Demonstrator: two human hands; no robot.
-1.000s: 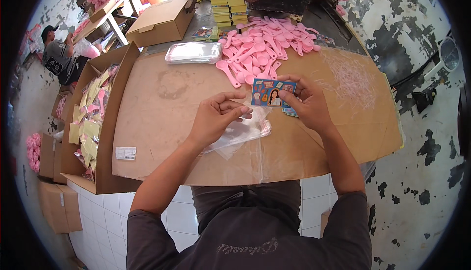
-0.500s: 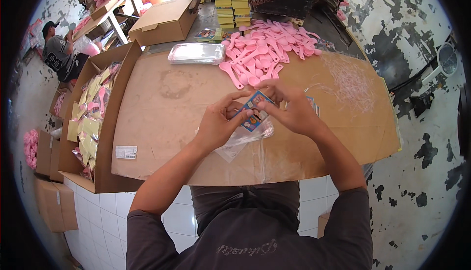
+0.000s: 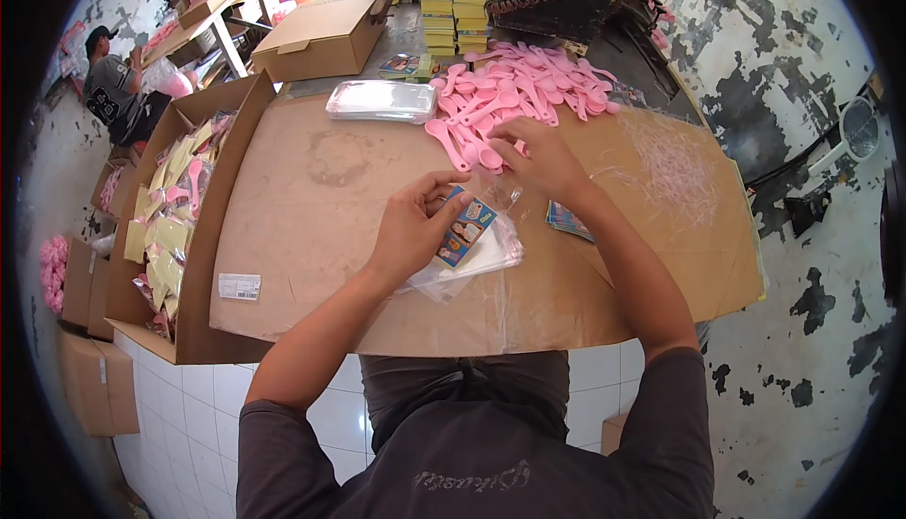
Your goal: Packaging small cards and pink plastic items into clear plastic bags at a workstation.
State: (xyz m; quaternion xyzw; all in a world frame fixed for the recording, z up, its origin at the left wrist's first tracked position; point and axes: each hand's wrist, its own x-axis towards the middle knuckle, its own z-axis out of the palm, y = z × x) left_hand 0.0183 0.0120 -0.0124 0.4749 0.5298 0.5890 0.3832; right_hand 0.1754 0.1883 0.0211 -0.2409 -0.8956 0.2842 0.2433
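Note:
My left hand is closed on a small blue printed card, thumb on its face, above clear plastic bags. Beyond the card, my right hand is at the near edge of a heap of pink plastic spoons. Its thumb and forefinger are apart, close to a spoon bowl; no spoon is visibly gripped. Under my right forearm lies a stack of blue cards, partly hidden by the arm.
An open carton of packed spoons stands left of the cardboard-topped table. A plastic-wrapped bundle, a closed box and card stacks lie at the back. Shredded strands lie right. A person is far left.
My right hand has let go of the card and moved up and away to the spoon heap. The left hand keeps the card, now tilted more upright. The blue card stack shows more.

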